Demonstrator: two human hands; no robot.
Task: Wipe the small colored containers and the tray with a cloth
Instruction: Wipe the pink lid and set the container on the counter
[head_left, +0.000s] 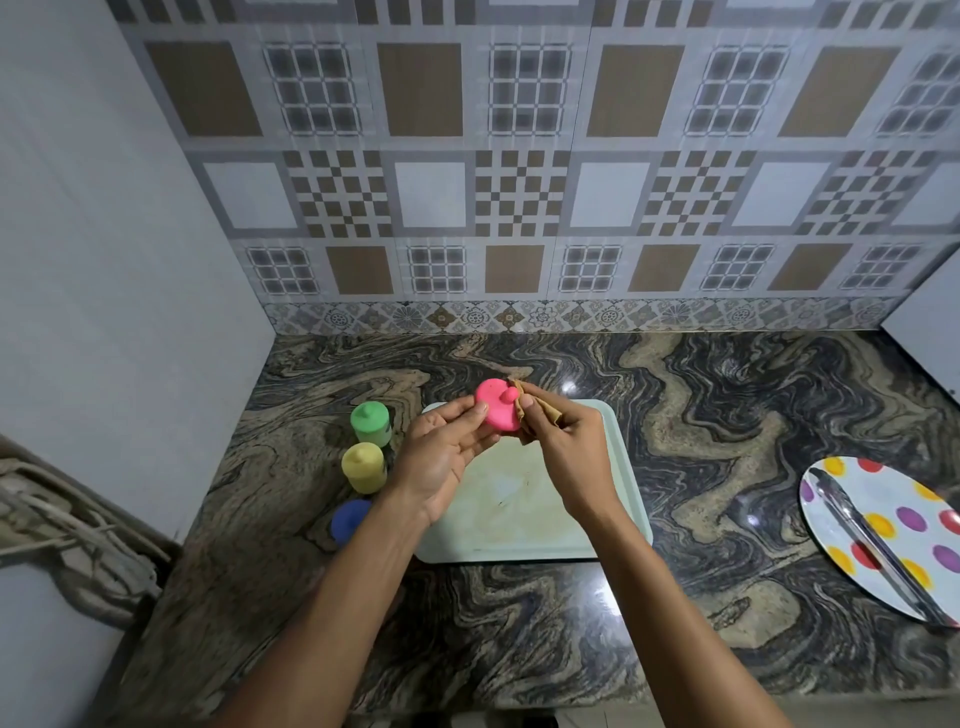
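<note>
My left hand (441, 452) holds a small pink container (496, 408) with a knobbed lid, tilted toward me, above the pale green tray (618, 467). My right hand (561, 447) grips a brown cloth (540, 415) and presses it against the pink container's right side. Left of the tray, on the counter, stand a green container (370, 422) and a yellow container (363, 466). A blue container (349, 519) sits closer to me, partly hidden by my left forearm. The tray lies flat with nothing standing on it.
The marbled stone counter (701, 415) runs to a tiled back wall. A white plate with coloured dots (883, 525) lies at the right edge with metal tongs (878, 545) across it. A grey wall bounds the left, and a white panel (930, 332) stands at the far right.
</note>
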